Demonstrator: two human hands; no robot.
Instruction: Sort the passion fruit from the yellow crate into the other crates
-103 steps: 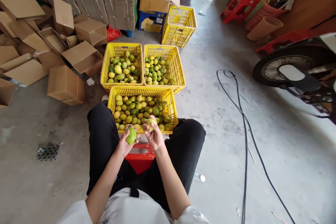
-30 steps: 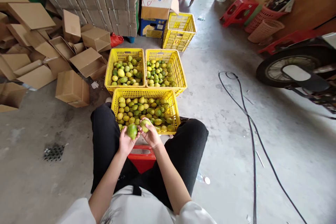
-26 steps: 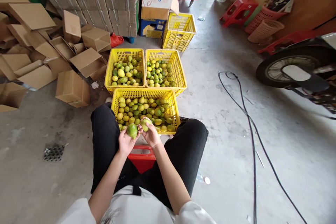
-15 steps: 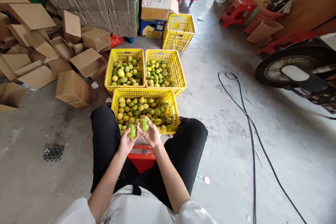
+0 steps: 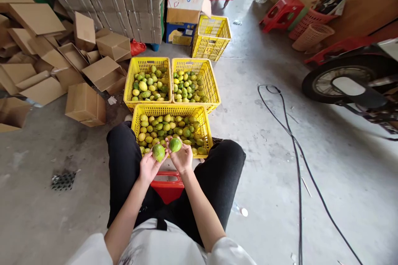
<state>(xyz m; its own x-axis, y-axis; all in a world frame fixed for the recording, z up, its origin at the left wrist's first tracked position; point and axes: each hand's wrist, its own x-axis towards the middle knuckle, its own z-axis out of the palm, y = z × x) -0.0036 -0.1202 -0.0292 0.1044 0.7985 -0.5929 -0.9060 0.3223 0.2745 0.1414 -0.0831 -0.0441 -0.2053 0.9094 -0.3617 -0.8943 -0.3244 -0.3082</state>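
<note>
My left hand (image 5: 149, 168) holds a green lemon (image 5: 158, 152), with the fingers curled under and around it. Beside it, my right hand (image 5: 183, 160) has its palm turned up and a second green lemon (image 5: 175, 145) resting on the fingers. The two hands are close together, their fingertips near each other, over the front edge of a yellow crate (image 5: 171, 109) between my knees. Inside that crate lie many green and yellow lemons (image 5: 167, 126). Part of its front side is hidden behind my hands.
Two more yellow crates of lemons, one at left (image 5: 149, 62) and one at right (image 5: 214, 87), stand just beyond. Cardboard boxes (image 5: 85, 103) heap up on the left. On the right are a black cable (image 5: 290, 132) and a motorbike wheel (image 5: 338, 76). Another yellow crate (image 5: 211, 45) stands farther back.
Both hands have turned palm-up and opened somewhat, so the lemons show more fully. The right-hand lemon has moved slightly right, the left-hand one slightly up and right.
</note>
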